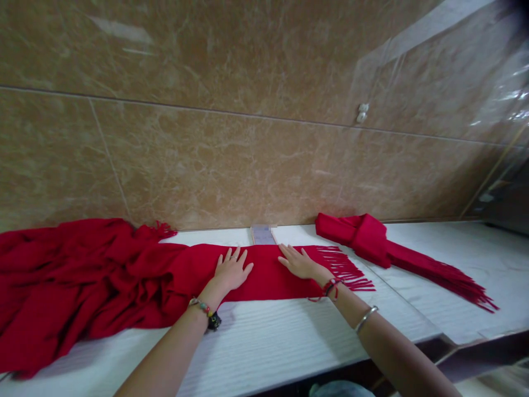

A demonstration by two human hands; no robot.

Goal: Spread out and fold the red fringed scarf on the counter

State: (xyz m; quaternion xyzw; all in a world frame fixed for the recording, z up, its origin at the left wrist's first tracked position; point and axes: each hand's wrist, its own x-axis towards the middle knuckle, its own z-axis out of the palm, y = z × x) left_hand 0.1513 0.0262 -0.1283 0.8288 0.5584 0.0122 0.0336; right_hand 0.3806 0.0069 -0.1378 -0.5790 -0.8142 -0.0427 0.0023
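A red scarf (264,278) with a fringed end lies flat across the white tabletop in front of me. My left hand (232,270) rests palm down on its middle part, fingers spread. Nearer the fringe, my right hand (301,261) presses flat on the same cloth with its fingers stretched out. To the left the red cloth runs into a large crumpled heap (82,281); whether it is one piece or several I cannot tell. A second red scarf (370,237), folded and knotted with its fringe trailing, lies at the right.
A small greyish card or packet (263,235) lies behind the flat scarf, against the wall. The brown marbled tile wall (231,160) closes off the back of the white table (264,336). The table's front edge has an open gap below it at the right.
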